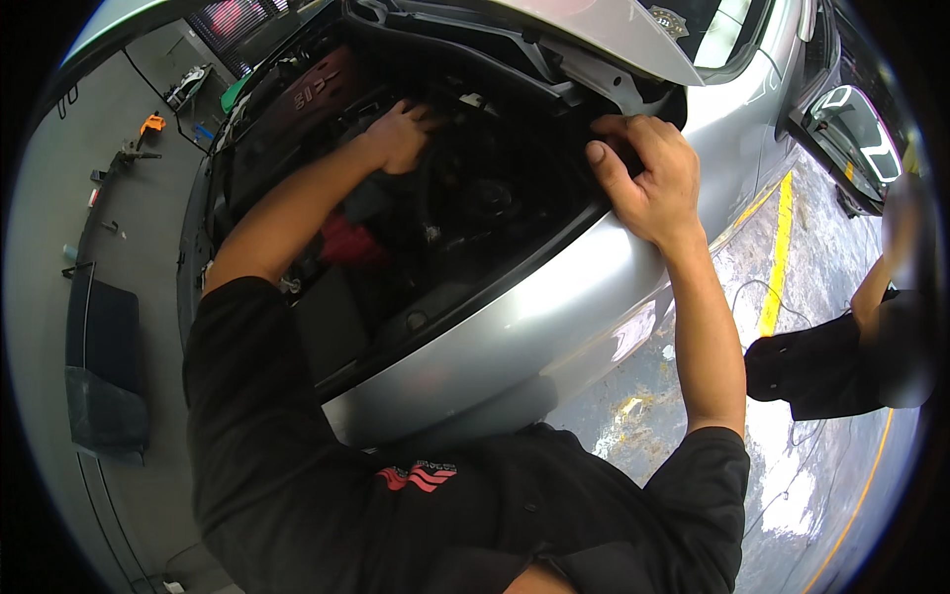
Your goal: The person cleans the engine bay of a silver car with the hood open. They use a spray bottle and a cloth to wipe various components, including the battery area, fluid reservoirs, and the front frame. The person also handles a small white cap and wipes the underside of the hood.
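Note:
A silver car's dark engine bay point(475, 223) lies before me under the raised bonnet point(594, 30). My left hand point(404, 137) reaches deep into it, palm down and fingers spread, slightly blurred. Nothing shows in its grasp, though shadow hides the fingertips. Beside it is a dark reddish engine cover point(319, 93) with raised lettering. My right hand point(653, 174) rests at the upper edge of the front fender point(519, 319), near the bonnet hinge point(612, 78). Its fingers are bent, the thumb stands apart, and I see nothing held. A round strut-mount cap point(493, 197) sits between the hands.
A red object point(352, 241) lies in the bay below my left forearm. The door mirror point(853, 134) juts out at right. Nearby, a person in a black shirt point(824, 364) is on the painted floor point(638, 401), where cables trail. Dark trim point(104, 334) stands at left.

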{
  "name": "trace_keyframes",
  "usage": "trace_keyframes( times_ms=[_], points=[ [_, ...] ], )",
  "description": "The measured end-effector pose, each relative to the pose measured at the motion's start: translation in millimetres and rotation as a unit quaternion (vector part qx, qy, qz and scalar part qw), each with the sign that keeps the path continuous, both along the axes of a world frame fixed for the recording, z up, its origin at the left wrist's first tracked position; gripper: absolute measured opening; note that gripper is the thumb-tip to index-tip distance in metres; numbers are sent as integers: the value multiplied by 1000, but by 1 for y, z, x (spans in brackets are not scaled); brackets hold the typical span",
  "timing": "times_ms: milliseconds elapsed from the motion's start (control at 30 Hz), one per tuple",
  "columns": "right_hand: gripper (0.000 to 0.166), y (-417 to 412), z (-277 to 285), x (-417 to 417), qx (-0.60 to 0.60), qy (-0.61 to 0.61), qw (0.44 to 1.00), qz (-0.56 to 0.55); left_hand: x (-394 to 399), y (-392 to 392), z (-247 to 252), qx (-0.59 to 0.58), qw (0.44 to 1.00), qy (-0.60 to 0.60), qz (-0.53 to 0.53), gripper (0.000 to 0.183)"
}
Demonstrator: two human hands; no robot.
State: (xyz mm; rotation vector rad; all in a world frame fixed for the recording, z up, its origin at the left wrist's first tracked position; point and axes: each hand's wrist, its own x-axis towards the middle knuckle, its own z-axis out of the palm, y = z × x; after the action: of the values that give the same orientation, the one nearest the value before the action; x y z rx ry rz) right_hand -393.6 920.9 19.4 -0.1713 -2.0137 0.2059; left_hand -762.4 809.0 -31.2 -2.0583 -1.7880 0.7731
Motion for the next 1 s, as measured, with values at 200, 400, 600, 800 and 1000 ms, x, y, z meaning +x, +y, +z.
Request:
trace_keyframes(
  times_ms=[200, 400, 600, 800, 1000],
  points=[
    [23, -1, 1, -1, -10, 2, 1000, 6, -25, -62, 12, 128, 961, -214, 121, 49],
    [22, -3, 0, 2, -29, -20, 999, -23, -55, -158, 70, 462, 468, -641, 396, 64],
    [26, -8, 1, 1, -27, -61, 996, -58, -104, -257, 113, 540, 325, -745, 218, 56],
    [30, 1, -5, -7, -60, -79, 994, -48, -74, -304, 160, 496, 316, -808, -45, 44],
    [28, 9, -7, 18, -69, -124, 986, -85, 6, -186, 109, 338, 170, -926, 3, 43]
  ],
)
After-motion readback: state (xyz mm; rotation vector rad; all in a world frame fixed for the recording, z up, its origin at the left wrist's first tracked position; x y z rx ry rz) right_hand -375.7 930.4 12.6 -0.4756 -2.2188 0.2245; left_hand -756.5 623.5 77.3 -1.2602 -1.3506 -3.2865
